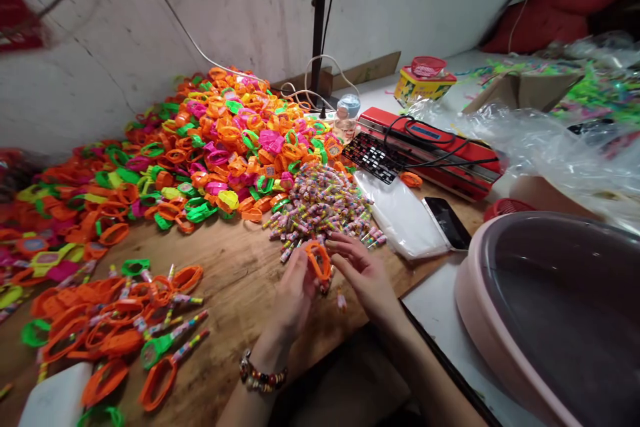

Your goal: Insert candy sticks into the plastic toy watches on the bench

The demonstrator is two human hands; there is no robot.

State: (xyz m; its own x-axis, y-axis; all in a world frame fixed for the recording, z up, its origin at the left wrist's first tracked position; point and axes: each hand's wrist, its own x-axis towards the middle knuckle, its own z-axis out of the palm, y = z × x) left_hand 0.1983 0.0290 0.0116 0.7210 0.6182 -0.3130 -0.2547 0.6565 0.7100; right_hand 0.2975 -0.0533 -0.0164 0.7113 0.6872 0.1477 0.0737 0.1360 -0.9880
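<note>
Between my hands, over the table's front part, is an orange toy watch with its strap bent into a loop. My left hand, with a beaded bracelet at the wrist, grips its left side. The fingers and thumb of my right hand close in on the loop's right edge; their exact contact is hard to see. Just below lies a small patterned stick, slightly blurred. Right behind my hands is a pile of short sticks in patterned wrappers. At the left are toy watches with sticks attached.
A large heap of colourful toy watches leans towards the wall. To the right are clear plastic bags, a phone, a red sealing machine and a pink basin. A white box stands at front left.
</note>
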